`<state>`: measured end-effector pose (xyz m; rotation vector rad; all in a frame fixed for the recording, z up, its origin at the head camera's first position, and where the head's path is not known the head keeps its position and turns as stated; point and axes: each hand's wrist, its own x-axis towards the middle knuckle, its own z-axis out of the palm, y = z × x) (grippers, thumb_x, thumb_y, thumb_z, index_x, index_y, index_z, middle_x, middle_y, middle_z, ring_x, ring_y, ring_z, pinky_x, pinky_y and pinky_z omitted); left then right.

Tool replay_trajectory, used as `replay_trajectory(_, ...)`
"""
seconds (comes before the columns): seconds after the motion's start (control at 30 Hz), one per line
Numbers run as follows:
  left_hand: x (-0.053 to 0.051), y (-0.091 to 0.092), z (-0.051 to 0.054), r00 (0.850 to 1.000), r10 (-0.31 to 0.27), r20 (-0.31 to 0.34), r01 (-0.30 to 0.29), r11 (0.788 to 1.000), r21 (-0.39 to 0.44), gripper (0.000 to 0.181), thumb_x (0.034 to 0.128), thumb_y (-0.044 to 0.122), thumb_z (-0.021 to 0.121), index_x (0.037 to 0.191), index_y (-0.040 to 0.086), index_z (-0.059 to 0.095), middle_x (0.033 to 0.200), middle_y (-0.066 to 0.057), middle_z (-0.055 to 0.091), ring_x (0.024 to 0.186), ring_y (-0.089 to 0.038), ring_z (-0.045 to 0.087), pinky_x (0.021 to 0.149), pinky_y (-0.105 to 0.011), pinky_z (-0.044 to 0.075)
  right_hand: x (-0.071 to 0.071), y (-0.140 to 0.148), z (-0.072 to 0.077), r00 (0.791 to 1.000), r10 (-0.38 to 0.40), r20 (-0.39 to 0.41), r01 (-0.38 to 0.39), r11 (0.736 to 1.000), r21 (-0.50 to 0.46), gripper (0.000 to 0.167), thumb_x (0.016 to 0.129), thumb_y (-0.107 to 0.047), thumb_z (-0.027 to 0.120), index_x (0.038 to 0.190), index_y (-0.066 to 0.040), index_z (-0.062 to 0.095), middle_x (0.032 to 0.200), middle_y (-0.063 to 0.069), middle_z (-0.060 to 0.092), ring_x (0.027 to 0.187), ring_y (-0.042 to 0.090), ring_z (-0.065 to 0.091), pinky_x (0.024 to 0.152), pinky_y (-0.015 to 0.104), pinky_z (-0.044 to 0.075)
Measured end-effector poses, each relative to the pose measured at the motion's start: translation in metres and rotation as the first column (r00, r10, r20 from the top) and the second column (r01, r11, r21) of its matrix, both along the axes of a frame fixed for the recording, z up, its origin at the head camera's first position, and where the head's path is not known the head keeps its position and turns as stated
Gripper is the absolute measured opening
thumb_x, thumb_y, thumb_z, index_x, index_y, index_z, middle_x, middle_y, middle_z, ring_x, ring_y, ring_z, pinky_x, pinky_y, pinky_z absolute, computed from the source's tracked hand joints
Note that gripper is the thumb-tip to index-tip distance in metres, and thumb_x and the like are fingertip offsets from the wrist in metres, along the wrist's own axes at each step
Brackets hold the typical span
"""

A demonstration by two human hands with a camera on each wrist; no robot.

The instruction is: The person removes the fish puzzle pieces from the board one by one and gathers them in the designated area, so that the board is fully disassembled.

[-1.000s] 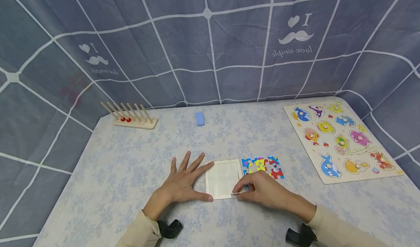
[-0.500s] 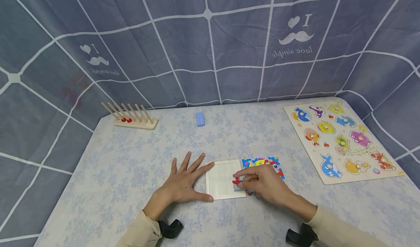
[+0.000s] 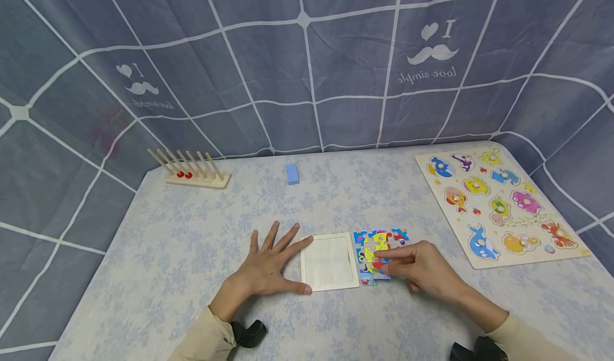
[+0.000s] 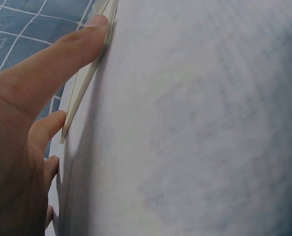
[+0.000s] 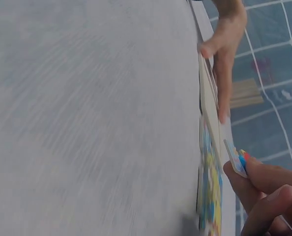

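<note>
A shallow pale wooden puzzle tray [image 3: 329, 286] lies on the table with a bare inside. My left hand [image 3: 268, 270] is spread flat at its left side, thumb and index fingertip touching the rim; the left wrist view shows the thumb [image 4: 82, 44] on the tray's edge. Right of the tray lie several colourful jigsaw pieces [image 3: 369, 254], grouped close together. Above them my right hand [image 3: 427, 270] pinches one jigsaw piece [image 5: 236, 160] between thumb and fingers. In the right wrist view that piece is tilted and lifted off the others. My right hand hides part of the group.
A large wooden peg puzzle board [image 3: 508, 206] with sea animals lies at the right. Toward the back stand a blue block [image 3: 292, 174] and, at the left, a wooden peg rack [image 3: 201, 181] with two red beads. A grey-blue curtain [image 3: 307, 73] hangs behind the table.
My right hand has moved right, from the tray's lower right corner to over the jigsaw pieces, with the pinched piece turning on the way. The left hand has stayed in place.
</note>
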<state>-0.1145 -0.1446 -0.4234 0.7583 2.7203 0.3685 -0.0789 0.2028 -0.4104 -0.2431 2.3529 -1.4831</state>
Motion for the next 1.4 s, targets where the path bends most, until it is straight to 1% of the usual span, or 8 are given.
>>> replay_trajectory(0.17,0.000,-0.001,0.001,1.000,0.001,-0.006,-0.001,1.000,0.002,0.102,0.0708,0.079,0.064,0.156,0.040,0.024,0.165,0.004,0.005,0.149,-0.036,-0.009,0.108,-0.072,-0.007,0.004,0.022,0.001,0.998,-0.059,0.009,0.059,0.997,0.051,0.034,0.087,-0.022,0.075,0.118,-0.008,0.073,0.071,0.004,0.072,0.039,0.009,0.038,0.037,0.023,0.033)
replay_trajectory(0.37,-0.001,-0.001,0.001,1.000,-0.007,-0.013,0.007,1.000,0.013,0.102,0.0709,0.079,0.065,0.156,0.039,0.025,0.165,0.003,0.006,0.149,-0.037,-0.009,0.107,-0.072,-0.007,0.011,0.044,0.000,0.993,-0.113,0.018,0.111,0.988,0.103,0.035,0.086,-0.026,0.076,0.118,-0.011,0.074,0.049,0.006,0.054,0.039,0.009,0.035,0.037,0.025,0.031)
replay_trajectory(0.5,-0.001,-0.002,0.002,1.000,-0.010,-0.015,0.010,1.000,0.013,0.102,0.0713,0.078,0.065,0.156,0.038,0.025,0.165,0.003,0.006,0.149,-0.037,-0.009,0.107,-0.072,-0.007,0.013,0.051,-0.001,0.992,-0.123,0.012,0.121,0.985,0.123,0.032,0.086,-0.024,0.075,0.116,-0.010,0.075,0.047,0.001,0.048,0.039,0.008,0.036,0.037,0.023,0.030)
replay_trajectory(0.6,-0.001,-0.002,0.002,1.000,-0.010,-0.014,0.010,1.000,0.013,0.102,0.0717,0.078,0.065,0.156,0.038,0.025,0.165,0.002,0.006,0.149,-0.038,-0.009,0.107,-0.072,-0.007,0.013,0.052,-0.002,0.992,-0.127,0.009,0.125,0.981,0.147,0.031,0.086,-0.022,0.075,0.115,-0.010,0.075,0.049,-0.001,0.048,0.040,0.007,0.035,0.037,0.022,0.029)
replay_trajectory(0.83,0.000,-0.001,0.002,1.000,-0.010,-0.012,0.010,1.000,0.015,0.101,0.0723,0.077,0.065,0.156,0.038,0.025,0.165,0.002,0.007,0.149,-0.038,-0.008,0.107,-0.073,-0.006,0.010,0.047,-0.006,0.986,-0.144,-0.081,0.161,0.949,0.270,0.030,0.082,-0.023,0.079,0.110,-0.012,0.077,0.076,-0.006,0.071,0.052,0.003,0.036,0.046,0.021,0.028)
replay_trajectory(1.07,0.001,-0.001,0.001,1.000,-0.009,-0.017,0.010,1.000,0.015,0.101,0.0719,0.077,0.065,0.156,0.038,0.025,0.165,0.002,0.006,0.149,-0.037,-0.008,0.107,-0.073,-0.006,0.010,0.042,-0.006,0.972,-0.148,-0.181,0.203,0.919,0.338,0.022,0.079,-0.024,0.082,0.097,-0.013,0.076,0.068,-0.009,0.065,0.061,0.007,0.055,0.056,0.022,0.041)
replay_trajectory(1.2,0.000,-0.001,0.000,1.000,-0.009,-0.018,0.010,1.000,0.014,0.102,0.0716,0.078,0.065,0.156,0.038,0.025,0.165,0.003,0.006,0.149,-0.038,-0.008,0.107,-0.073,-0.007,0.010,0.040,-0.004,0.969,-0.164,-0.183,0.221,0.906,0.361,0.012,0.077,-0.021,0.082,0.087,-0.016,0.076,0.068,-0.008,0.064,0.062,0.008,0.056,0.059,0.023,0.042)
replay_trajectory(1.4,0.000,-0.001,-0.002,1.000,-0.010,-0.020,0.011,1.000,0.014,0.101,0.0718,0.078,0.065,0.156,0.039,0.024,0.165,0.003,0.006,0.149,-0.037,-0.008,0.107,-0.073,-0.007,0.010,0.038,-0.006,0.968,-0.161,-0.191,0.226,0.891,0.393,0.011,0.077,-0.023,0.082,0.085,-0.018,0.077,0.067,-0.009,0.062,0.061,0.008,0.054,0.056,0.024,0.040)
